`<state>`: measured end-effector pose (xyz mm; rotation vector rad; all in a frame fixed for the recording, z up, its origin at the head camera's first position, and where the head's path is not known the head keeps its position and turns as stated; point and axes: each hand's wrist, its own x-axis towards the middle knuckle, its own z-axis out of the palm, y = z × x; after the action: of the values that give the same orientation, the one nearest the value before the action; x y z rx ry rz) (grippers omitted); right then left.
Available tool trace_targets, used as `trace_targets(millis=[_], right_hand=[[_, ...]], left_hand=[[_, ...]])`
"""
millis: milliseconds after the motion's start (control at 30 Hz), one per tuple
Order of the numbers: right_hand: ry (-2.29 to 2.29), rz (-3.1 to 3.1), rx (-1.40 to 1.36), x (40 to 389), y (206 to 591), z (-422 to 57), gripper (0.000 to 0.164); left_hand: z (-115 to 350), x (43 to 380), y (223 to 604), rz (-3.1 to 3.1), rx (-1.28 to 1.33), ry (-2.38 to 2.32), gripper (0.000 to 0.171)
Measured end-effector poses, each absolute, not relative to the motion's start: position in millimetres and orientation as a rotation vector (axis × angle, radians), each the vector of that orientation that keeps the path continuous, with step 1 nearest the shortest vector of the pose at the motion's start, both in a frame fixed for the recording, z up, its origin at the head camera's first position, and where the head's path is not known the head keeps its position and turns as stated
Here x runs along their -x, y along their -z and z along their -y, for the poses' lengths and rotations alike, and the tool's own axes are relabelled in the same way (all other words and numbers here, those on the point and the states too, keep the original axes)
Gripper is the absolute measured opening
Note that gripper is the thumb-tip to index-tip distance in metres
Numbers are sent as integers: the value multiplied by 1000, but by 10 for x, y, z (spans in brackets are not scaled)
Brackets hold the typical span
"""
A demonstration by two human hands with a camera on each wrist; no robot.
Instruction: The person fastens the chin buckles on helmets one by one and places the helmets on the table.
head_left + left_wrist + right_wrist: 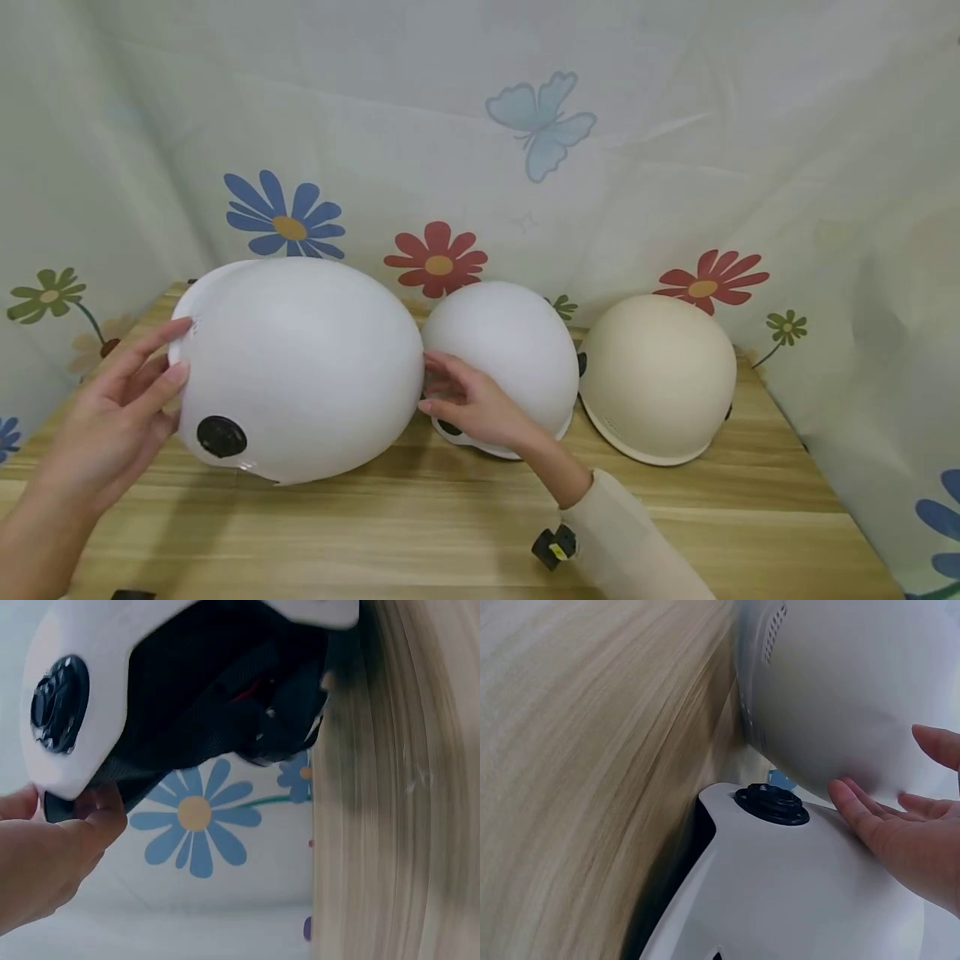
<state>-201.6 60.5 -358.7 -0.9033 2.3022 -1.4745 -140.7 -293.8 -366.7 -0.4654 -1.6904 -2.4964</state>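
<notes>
A large white helmet [307, 367] with a round black side knob [222, 436] is tilted over the left part of the table. My left hand [112, 425] pinches its front rim, fingers curled under the edge in the left wrist view. Dark lining and a black strap [281, 712] show in its open underside. My right hand [476, 400] touches the crown's right side with fairly straight fingers. Right behind that hand sits a smaller white helmet [506, 350], its black knob [774, 802] seen in the right wrist view.
A cream helmet [660, 375] sits to the right, beside the smaller white one. All are on or over a wood-grain table [420, 533]. A pale curtain [637, 208] printed with flowers and a butterfly hangs behind the table and at its sides.
</notes>
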Motion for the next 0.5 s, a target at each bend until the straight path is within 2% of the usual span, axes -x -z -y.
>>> trace_targets(millis=[233,500], right_hand=[[1455,-2303,921,2003,3612,-573,67],[1423,-2332,932,1999,3645,-547,70]], left_hand=[[2960,1414,3690,2244,241,2141,70],[2929,1429,3672,2351,235,1972,83]])
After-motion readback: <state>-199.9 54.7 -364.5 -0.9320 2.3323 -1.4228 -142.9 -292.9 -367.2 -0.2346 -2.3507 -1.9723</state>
